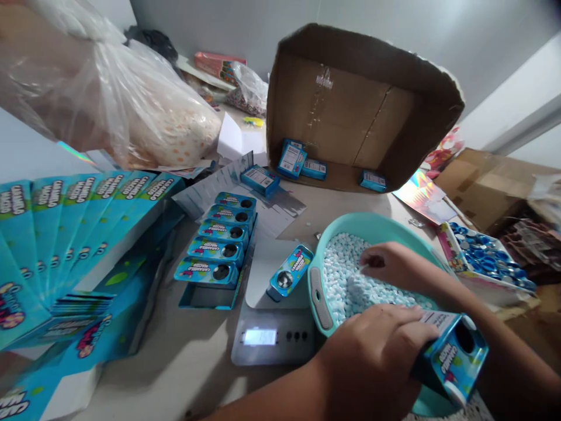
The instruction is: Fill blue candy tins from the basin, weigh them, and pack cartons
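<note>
Your left hand [377,356] is gripping a small blue box [456,356], fingers clenched around it, its open end tilting up at the near rim of the teal basin [377,225]. Your right hand [392,266] is reaching into the basin, fingers pinching at the pale blue-and-white candies [346,280]. Just left of your fingers, another box [290,273] is lying on the scale [272,327]. Further left, a row of filled boxes [219,248] is sitting on the surface. Beyond the basin, a tipped cardboard carton [350,105] is facing you, with open surface between.
</note>
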Demonstrator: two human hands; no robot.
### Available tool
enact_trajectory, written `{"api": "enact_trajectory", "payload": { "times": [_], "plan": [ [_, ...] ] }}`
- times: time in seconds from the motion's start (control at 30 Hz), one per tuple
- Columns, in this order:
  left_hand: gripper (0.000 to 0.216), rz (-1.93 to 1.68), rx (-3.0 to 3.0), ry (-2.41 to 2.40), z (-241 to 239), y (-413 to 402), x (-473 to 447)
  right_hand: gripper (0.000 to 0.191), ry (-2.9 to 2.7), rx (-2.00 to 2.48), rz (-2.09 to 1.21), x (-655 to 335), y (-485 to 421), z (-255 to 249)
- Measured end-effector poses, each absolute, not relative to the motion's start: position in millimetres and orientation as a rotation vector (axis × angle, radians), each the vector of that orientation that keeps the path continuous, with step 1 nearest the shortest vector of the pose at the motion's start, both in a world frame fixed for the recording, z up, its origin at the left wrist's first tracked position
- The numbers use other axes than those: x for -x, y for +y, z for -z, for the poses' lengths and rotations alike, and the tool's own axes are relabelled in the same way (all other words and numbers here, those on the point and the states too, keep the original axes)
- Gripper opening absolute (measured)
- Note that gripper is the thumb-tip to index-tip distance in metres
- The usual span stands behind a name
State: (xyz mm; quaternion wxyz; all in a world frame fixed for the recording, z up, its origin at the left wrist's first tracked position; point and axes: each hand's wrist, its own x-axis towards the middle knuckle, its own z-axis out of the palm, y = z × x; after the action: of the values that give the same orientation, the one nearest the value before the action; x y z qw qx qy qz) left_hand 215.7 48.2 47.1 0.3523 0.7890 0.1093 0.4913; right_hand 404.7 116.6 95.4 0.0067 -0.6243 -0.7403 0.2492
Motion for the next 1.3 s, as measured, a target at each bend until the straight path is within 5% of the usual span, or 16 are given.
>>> {"api": "enact_trajectory", "payload": {
  "times": [0.23,0.43,0.9,1.3],
  "plan": [
    [0.044,-1.037,-2.079,0.368,-55,48,-211,0.013,-2.609,1.443,-0.657,-344,146,-186],
    [0.040,-0.883,-2.081,0.375,-59,51,-212,0.015,-2.952,1.014,-0.770,-265,147,-175],
    [0.022,-0.782,-2.260,0.353,-64,52,-213,0.022,-3.022,1.052,-0.478,-259,145,-171],
    [0.035,-0.929,-2.262,0.262,-48,50,-216,0.024,-3.468,1.376,-0.408,-183,170,-162]
  ]
}}
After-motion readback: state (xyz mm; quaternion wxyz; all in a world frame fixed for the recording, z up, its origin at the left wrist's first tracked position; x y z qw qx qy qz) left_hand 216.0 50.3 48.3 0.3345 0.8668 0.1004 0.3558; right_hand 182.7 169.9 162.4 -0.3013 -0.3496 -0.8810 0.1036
